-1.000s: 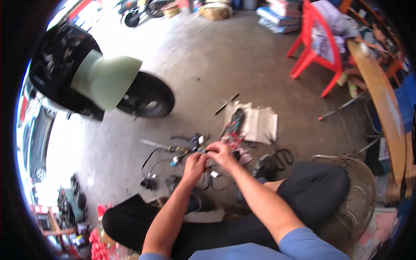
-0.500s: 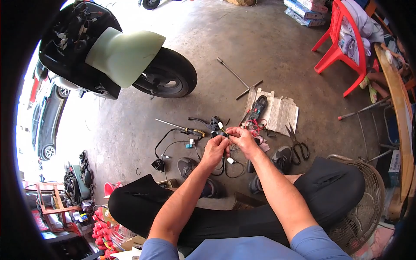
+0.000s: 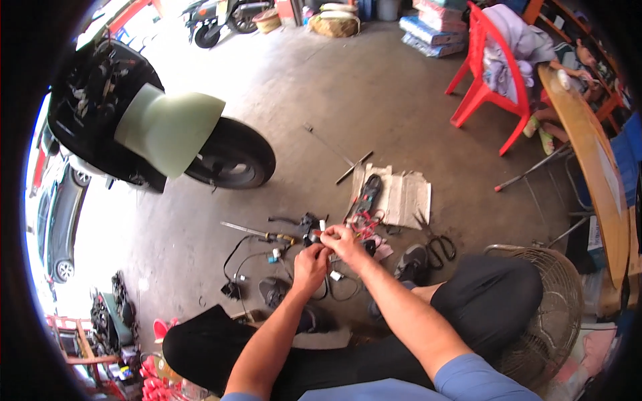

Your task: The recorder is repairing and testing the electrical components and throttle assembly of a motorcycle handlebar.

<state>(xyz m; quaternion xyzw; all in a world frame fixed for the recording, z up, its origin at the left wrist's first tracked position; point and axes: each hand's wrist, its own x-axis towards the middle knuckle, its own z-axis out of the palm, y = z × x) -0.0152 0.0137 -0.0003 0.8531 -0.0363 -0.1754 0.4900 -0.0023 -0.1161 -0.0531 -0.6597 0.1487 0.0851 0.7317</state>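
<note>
My left hand [image 3: 311, 270] and my right hand [image 3: 344, 244] meet above the floor between my feet. Both are closed, fingertips pinching a thin wire that is mostly covered by the fingers. A small white connector [image 3: 323, 225] sticks up just beyond the right fingertips. Behind them lies a black switch housing [image 3: 309, 222] with cables. A white plug [image 3: 336, 275] and a looped black cable rest below my hands. To their left are a blue-and-white connector [image 3: 274, 254] and a screwdriver [image 3: 284, 238] with a yellow-black handle.
A black clamp meter [image 3: 369, 192] with red leads lies on flattened cardboard [image 3: 409, 200]. Black-handled scissors [image 3: 440, 248] and a T-handle wrench [image 3: 354, 166] are nearby. A motorbike wheel [image 3: 257, 157] stands left, a red chair [image 3: 481, 93] right, and a wire fan cage [image 3: 552, 304] beside my knee.
The view has shifted up and to the right, so floor things appear lower and farther left. My hands stay together at the wire, with the fingers slightly rearranged.
</note>
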